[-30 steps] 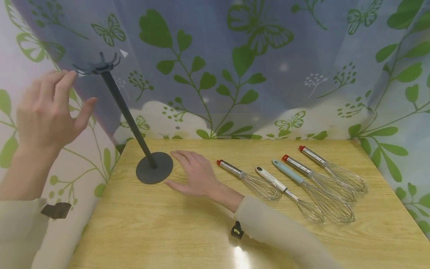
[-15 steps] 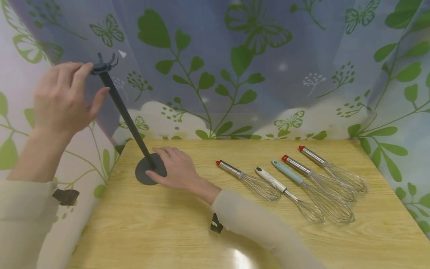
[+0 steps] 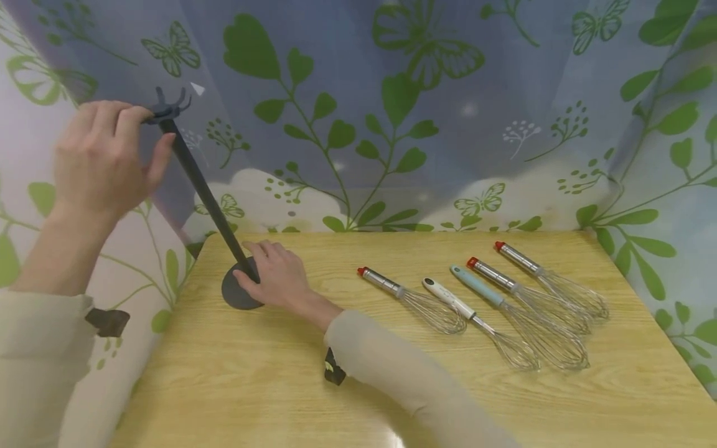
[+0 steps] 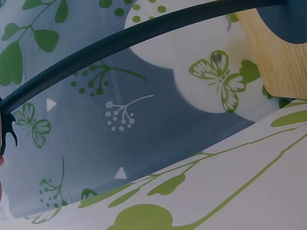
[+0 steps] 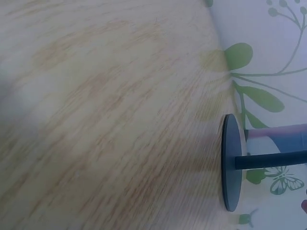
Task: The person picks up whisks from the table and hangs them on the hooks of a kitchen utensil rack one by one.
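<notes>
A dark grey utensil stand (image 3: 204, 193) stands at the table's left end, with a round flat base, a slim pole and a crown of hooks (image 3: 170, 106) on top. My left hand (image 3: 103, 152) holds the crown's left side, its fingers over the hooks there and the thumb beside the pole. Low on the pole, my right hand (image 3: 277, 274) grips with the thumb in front and the fingers behind, covering part of the base. The right wrist view shows the base (image 5: 232, 163) flat on the wood; the left wrist view shows the pole (image 4: 124, 33) running from the hooks.
Several wire whisks lie side by side right of the stand: a red-tipped one (image 3: 381, 280), a white-handled one (image 3: 448, 297), a light blue one (image 3: 476, 285) and more with red ends. The wooden table (image 3: 252, 386) meets leaf-and-butterfly curtains (image 3: 336, 155) at the back and sides.
My left hand has moved right onto the hooks. From beside the base, my right hand has slid left to take hold of the lower pole. The whisks have stayed put.
</notes>
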A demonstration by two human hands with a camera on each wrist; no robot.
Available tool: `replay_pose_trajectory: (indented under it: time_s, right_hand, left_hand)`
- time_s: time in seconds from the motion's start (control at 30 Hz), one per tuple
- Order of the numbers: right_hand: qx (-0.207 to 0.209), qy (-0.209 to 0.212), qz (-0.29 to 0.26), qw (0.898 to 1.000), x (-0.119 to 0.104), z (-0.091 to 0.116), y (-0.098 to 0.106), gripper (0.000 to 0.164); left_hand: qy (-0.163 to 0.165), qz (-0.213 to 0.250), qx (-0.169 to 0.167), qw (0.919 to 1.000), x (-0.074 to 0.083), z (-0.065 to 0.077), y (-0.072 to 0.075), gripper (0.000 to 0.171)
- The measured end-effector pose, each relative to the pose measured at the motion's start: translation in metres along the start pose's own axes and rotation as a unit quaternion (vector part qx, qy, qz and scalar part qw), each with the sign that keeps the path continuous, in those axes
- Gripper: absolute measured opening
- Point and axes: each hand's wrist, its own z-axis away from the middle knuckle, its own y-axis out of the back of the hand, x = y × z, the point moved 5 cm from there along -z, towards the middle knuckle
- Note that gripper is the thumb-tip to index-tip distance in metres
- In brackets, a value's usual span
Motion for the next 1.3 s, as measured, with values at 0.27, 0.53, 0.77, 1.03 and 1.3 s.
replay_pose_trajectory:
  time_s: [0.27,0.53,0.77,1.03,1.3]
  right_hand:
    - [-0.042,-0.02,0.008,0.999,-0.003,-0.007,-0.01,0.056]
    - [-0.041,-0.024,-0.011,0.999,-0.007,-0.013,-0.01,0.054]
    - [-0.016,-0.023,0.0,1.0,-0.011,-0.019,-0.005,0.051]
    - [0.001,-0.03,0.017,0.999,-0.008,-0.021,-0.004,0.05]
    - [-0.016,-0.043,-0.004,0.999,-0.004,-0.019,-0.008,0.049]
  left_hand:
    - [0.009,-0.008,-0.01,0.9999,-0.002,-0.003,-0.002,0.039]
    - [-0.002,-0.006,0.01,0.9999,0.002,-0.001,-0.006,0.037]
    - [0.002,-0.005,0.032,0.9995,0.003,0.001,-0.008,0.037]
    - [0.01,-0.005,0.056,0.9984,0.012,-0.002,-0.005,0.038]
    - [0.0,-0.006,0.086,0.9963,0.027,-0.004,0.0,0.048]
